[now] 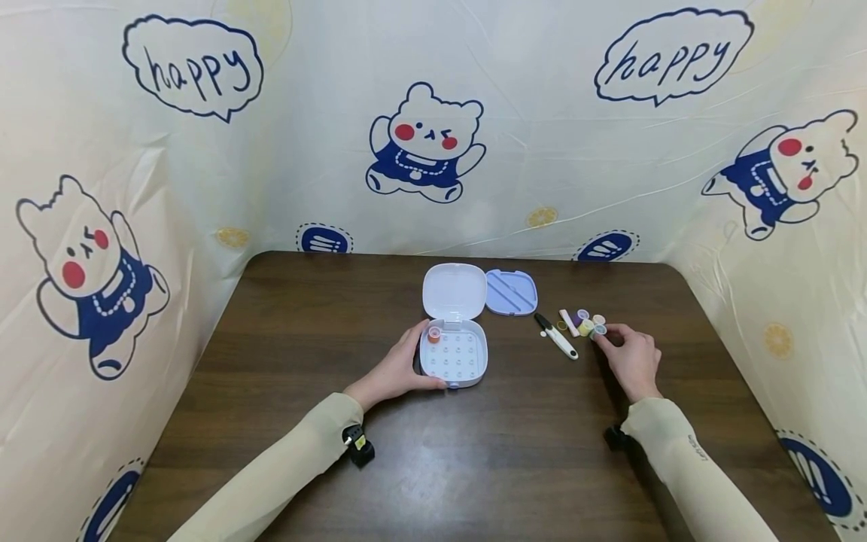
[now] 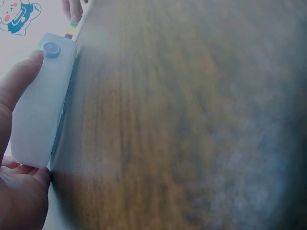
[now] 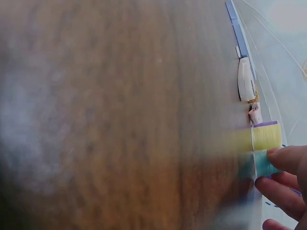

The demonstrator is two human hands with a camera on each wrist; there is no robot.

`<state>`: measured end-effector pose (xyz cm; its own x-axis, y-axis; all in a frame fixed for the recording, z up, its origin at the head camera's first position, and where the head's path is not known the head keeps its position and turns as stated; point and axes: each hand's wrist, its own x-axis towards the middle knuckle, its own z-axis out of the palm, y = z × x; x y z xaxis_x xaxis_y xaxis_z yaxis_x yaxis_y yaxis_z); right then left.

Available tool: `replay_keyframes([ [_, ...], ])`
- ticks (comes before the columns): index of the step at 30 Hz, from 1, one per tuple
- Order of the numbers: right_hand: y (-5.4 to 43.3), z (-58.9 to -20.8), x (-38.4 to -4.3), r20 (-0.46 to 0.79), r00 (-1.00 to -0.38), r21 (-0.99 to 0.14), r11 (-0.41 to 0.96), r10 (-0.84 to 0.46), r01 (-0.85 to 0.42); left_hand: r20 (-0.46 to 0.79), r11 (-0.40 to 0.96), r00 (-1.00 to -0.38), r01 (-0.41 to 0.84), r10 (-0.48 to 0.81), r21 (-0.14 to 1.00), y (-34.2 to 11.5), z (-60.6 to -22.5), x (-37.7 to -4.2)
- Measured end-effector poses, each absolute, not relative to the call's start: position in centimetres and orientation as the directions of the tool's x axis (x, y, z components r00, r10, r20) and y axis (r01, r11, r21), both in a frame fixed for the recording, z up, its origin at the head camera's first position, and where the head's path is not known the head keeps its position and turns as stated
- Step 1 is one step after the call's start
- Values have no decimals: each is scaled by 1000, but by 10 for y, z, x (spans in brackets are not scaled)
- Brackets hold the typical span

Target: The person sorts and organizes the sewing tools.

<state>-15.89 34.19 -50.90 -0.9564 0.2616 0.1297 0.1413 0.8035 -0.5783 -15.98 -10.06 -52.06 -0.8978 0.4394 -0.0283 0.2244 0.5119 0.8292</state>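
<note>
A white sewing box (image 1: 467, 369) stands with its lid (image 1: 454, 291) raised, its base lined with rows of small pegs. One orange thread spool (image 1: 434, 334) sits at the base's back left corner. My left hand (image 1: 398, 366) grips the box from the left, thumb at the front near the round catch (image 2: 52, 49). On the right, my right hand (image 1: 633, 361) pinches a teal thread spool (image 3: 263, 164) between thumb and fingers. Right beside it stands a yellow thread spool (image 3: 266, 137), with a purple one (image 1: 582, 315) just behind. The teal spool's underside is hard to make out.
Behind the box on its right lies a lilac divided tray (image 1: 511, 292). Between tray and spools are a white tool with a black end (image 1: 557, 337), a narrow white strip (image 1: 569, 323) and a small yellow ring (image 1: 561, 326). A printed curtain (image 1: 542, 150) encloses the table (image 1: 305, 301).
</note>
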Motion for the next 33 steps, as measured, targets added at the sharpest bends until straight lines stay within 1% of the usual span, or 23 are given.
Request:
replay_keyframes([
  [8,345,-509,-155,142,-963,-570,814,229,110,-37,511,-897,217,441,832,-100,-520,-160],
  [24,342,-503,-144,206,-960,-533,844,190,52,-44,516,-897,212,440,830,-100,-518,-160],
  [33,344,-507,-145,178,-965,-522,850,190,71,-46,522,-897,214,440,826,-101,-520,-160],
])
